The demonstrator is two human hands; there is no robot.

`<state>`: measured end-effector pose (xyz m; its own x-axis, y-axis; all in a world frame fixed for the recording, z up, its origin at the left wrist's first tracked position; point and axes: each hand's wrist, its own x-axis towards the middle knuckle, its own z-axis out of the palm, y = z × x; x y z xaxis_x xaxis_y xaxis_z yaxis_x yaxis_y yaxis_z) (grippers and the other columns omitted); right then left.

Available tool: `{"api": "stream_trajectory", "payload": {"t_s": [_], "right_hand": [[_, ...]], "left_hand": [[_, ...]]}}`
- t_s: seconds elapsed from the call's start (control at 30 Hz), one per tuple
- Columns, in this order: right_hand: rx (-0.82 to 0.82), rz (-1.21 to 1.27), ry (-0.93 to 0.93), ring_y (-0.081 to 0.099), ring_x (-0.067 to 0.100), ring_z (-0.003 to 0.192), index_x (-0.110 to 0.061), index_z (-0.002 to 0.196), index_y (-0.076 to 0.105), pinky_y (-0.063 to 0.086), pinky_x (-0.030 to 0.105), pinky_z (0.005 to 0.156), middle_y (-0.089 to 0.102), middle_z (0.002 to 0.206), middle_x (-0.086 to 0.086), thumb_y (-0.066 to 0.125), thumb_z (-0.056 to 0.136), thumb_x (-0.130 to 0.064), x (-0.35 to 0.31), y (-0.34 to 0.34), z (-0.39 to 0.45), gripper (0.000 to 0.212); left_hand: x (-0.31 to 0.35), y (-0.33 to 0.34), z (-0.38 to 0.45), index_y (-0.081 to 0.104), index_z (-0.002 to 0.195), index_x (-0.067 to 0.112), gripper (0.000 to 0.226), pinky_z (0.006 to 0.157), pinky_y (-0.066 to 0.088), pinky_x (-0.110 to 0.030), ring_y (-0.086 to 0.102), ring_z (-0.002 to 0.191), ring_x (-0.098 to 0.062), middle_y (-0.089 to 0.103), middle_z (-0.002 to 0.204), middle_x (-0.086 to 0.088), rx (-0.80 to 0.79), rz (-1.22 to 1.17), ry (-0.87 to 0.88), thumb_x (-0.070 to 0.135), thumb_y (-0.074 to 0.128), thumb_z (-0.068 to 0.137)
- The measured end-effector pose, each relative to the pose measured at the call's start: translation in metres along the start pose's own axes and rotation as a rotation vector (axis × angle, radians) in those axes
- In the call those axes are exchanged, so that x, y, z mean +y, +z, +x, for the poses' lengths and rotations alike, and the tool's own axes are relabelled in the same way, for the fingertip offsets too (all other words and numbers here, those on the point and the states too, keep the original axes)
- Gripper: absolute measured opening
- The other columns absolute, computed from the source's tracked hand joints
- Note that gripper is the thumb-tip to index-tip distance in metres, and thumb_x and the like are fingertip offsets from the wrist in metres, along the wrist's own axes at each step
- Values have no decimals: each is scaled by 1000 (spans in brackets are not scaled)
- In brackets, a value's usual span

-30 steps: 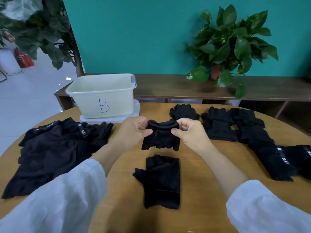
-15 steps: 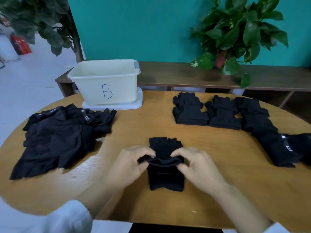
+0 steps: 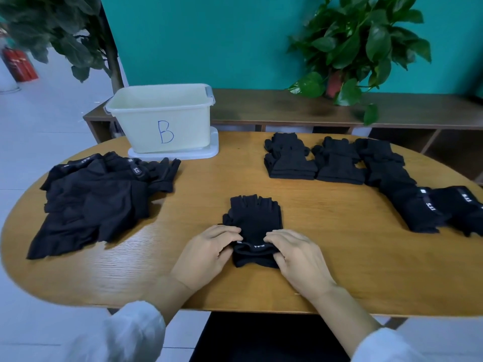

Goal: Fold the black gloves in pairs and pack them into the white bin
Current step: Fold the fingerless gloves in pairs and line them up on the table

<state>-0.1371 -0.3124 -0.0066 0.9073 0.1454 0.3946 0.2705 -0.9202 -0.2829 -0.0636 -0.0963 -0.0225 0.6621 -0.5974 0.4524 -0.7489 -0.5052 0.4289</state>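
Note:
A pair of black fingerless gloves (image 3: 254, 220) lies stacked on the wooden table (image 3: 339, 257) in front of me, fingers pointing away. My left hand (image 3: 209, 253) pinches the left side of the top glove's cuff and my right hand (image 3: 295, 257) pinches its right side. The white bin (image 3: 162, 118) marked "B" stands at the back left on its lid. A loose heap of black gloves (image 3: 96, 199) lies at the left. Folded pairs (image 3: 290, 159) sit in a row at the back right.
More black gloves (image 3: 428, 207) with white labels lie at the right edge of the table. A low wooden bench (image 3: 287, 105) with a potted plant (image 3: 360, 45) stands behind the table against a teal wall. The table's front edge is close to my wrists.
Both hands have brought the held glove down from mid-air and laid it over the glove on the table, then slid toward me along it to its cuff.

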Motion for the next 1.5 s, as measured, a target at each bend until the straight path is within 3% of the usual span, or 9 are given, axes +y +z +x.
{"api": "stream_trajectory", "payload": {"t_s": [0.2,0.33,0.5,0.6,0.73,0.87,1.2,1.33,1.5], "right_hand": [[-62,-16,-26,68,14,103,-16,104,74,59,33,81,74,105,-4,66,66,-1,3,-4,-2,41],[-11,121,144,57,9,120,-17,119,70,39,24,104,67,122,-5,46,75,-10,7,-26,0,51],[36,58,160,51,16,130,-12,129,62,36,26,107,62,132,3,48,91,-1,-4,-33,43,42],[-162,-27,130,26,17,146,-8,146,39,18,26,117,39,153,7,37,101,-8,-14,-12,66,45],[-463,-122,155,-16,12,148,-13,156,-6,-8,29,121,-13,163,2,18,107,-28,-4,13,59,56],[-512,-144,125,-28,6,143,-23,152,-17,-14,29,119,-26,158,-8,6,103,-47,13,20,52,60],[-518,-138,189,-22,2,144,-23,151,-18,-12,29,120,-23,159,-8,-4,90,-62,35,-3,37,73],[-445,-40,107,-26,-5,141,-25,152,-17,-13,25,119,-23,158,-12,-2,94,-61,21,-17,17,70],[-490,-22,-7,-24,-7,141,-26,154,-12,-8,27,120,-20,159,-14,-4,90,-67,0,-11,-8,76]], "left_hand": [[-3,-3,-3,69,118,22,42,95,51,-28,54,119,-3,59,132,15,-45,-44,-21,-4,64,85],[6,-21,7,66,121,26,59,82,49,-14,64,84,1,55,135,19,47,-323,-180,-17,50,84],[15,-13,54,60,131,10,48,110,24,-11,45,133,-11,56,138,-1,80,-133,-260,-11,43,91],[20,6,68,40,146,4,55,114,8,-15,26,146,-24,38,153,-12,-88,-13,-247,-7,38,92],[24,30,53,-1,156,11,59,120,-7,-25,-10,150,-15,-4,164,-5,-320,190,-301,24,19,103],[18,34,41,-15,153,16,86,116,-15,-25,-21,147,-10,-18,161,-1,-348,325,-315,51,-21,74],[12,13,25,-18,152,18,93,118,-15,-26,-26,143,-4,-17,162,4,-291,288,-418,72,-21,75],[27,-4,10,-10,152,22,81,120,-9,-24,-21,144,3,-16,160,11,-209,122,-233,72,-3,89],[37,3,-10,-7,152,25,80,119,-7,-19,-18,142,8,-12,159,13,-381,163,-75,73,17,91]]}}
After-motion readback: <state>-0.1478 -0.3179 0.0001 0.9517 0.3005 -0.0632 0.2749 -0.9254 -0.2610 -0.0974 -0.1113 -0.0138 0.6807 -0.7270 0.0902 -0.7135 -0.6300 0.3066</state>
